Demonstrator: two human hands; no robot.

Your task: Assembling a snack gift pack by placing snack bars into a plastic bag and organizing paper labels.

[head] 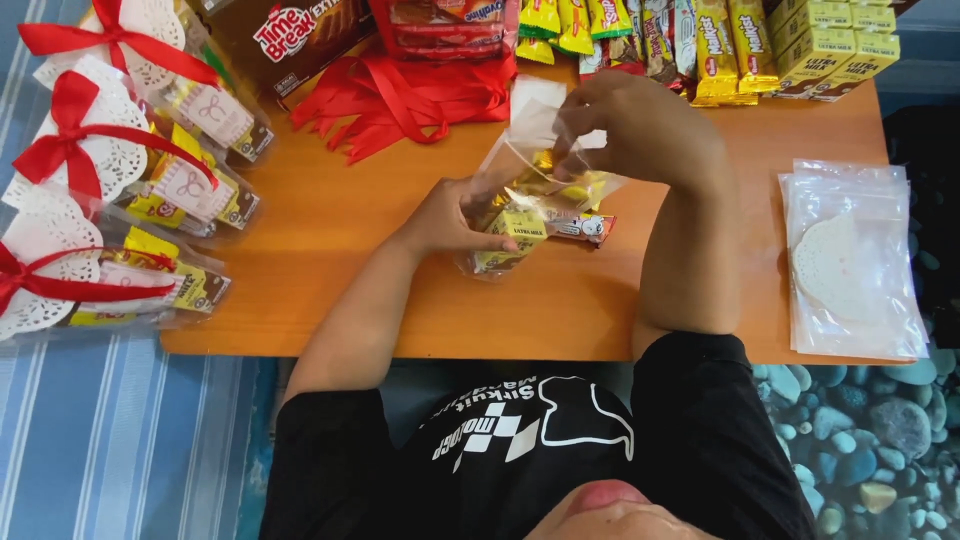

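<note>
1. Centrally, a clear bag (pixel 527 190) is held just above the orange tabletop (pixel 330 240), tilted, with its mouth away from the person.
2. Inside the clear bag lie a yellow snack box (pixel 512 232), a small white-wrapped bar (pixel 583 228) and some gold-wrapped pieces nearer its mouth.
3. The left hand (pixel 455 215) has its grip closed around the bag's lower end, thumb across the yellow snack box.
4. The right hand (pixel 630 125) pinches the bag's open top edge, fingers closed narrowly on the plastic.
5. Left of the clear bag lie finished gift bags (pixel 120 190), each filled with snacks and tied with a red bow.
6. Beyond the clear bag lie loose red ribbons (pixel 400 100) and rows of snack packs (pixel 700 45).
7. Right of the clear bag lies a stack of empty bags (pixel 850 260) with a white paper doily inside the top one.
</note>
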